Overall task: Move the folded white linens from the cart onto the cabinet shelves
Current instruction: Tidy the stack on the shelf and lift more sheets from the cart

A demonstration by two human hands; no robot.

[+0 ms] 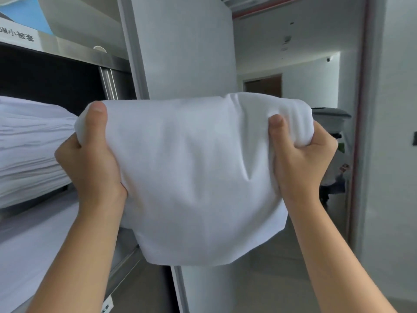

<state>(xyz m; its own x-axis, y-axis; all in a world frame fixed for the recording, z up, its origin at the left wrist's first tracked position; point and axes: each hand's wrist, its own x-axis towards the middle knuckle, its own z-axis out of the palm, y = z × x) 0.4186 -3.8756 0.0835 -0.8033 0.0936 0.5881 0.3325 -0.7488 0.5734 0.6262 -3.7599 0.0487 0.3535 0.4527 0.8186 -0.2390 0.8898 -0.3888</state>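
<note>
Cabinet (pixel 67 55): I see it at the left, steel-framed, with a dark opening under its upper shelf edge. A label with printed characters is fixed at the top left.
Column (pixel 185 46): white, directly behind the load, between the cabinet and the corridor.
Corridor (pixel 304 64): open at the right, behind a frame with a red edge. I see a brown door at the far end.
Stack (pixel 29 150): folded white linens lie on the cabinet shelf at the left. More white linen lies on the shelf below.
Linen (pixel 194 177): one folded white piece, which I hold up in front of the column, just right of the stack. Its left end is level with the stack's side. I cannot tell whether they touch. Its lower part hangs free.
Cart (pixel 331 116): a grey item in the corridor, behind the linen's right end, may be the cart. I cannot confirm it.
Left hand (pixel 90 161): clamped on the linen's left end, thumb on top.
Right hand (pixel 300 154): clamped on the linen's right end, thumb on top, cloth bunched in the grip.
Hand spacing: well apart, one at each end.
</note>
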